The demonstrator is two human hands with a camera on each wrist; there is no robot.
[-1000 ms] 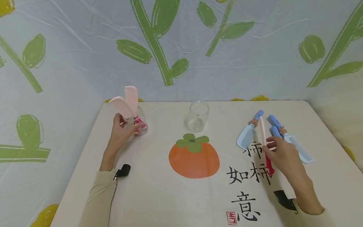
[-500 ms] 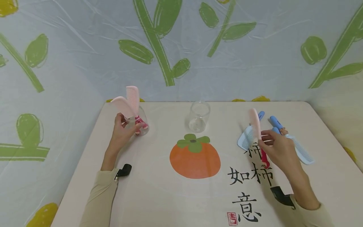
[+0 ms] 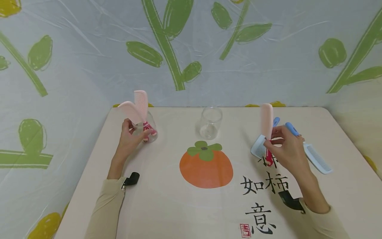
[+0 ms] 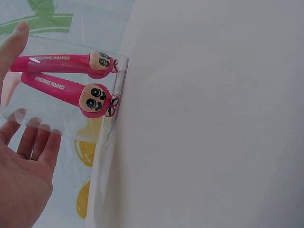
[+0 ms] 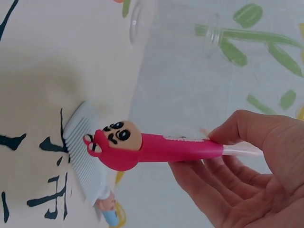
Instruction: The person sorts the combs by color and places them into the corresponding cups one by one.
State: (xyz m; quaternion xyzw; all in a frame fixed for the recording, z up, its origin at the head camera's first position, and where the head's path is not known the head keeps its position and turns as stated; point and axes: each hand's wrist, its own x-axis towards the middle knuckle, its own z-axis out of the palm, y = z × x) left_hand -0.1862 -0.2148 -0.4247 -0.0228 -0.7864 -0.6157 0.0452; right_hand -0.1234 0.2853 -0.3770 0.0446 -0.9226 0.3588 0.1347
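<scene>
My left hand holds a clear jar at the table's back left. In it stand two pink combs, teeth ends up, leaning apart. The left wrist view shows their dark pink handles, with cartoon heads at the jar's bottom. Above the table on the right, my right hand pinches another pink comb by its handle between thumb and fingers. That comb is upright, its cartoon-head end pointing down. Light blue combs lie behind and beside this hand, partly hidden by it.
A second clear jar stands at the back middle of the table. Another blue comb lies to the right. A printed persimmon and black characters mark the tabletop. A patterned sheet hangs behind.
My right hand has lifted the pink comb off the table area, moved it slightly left and away from me, and turned it more upright. My left hand stays on the jar.
</scene>
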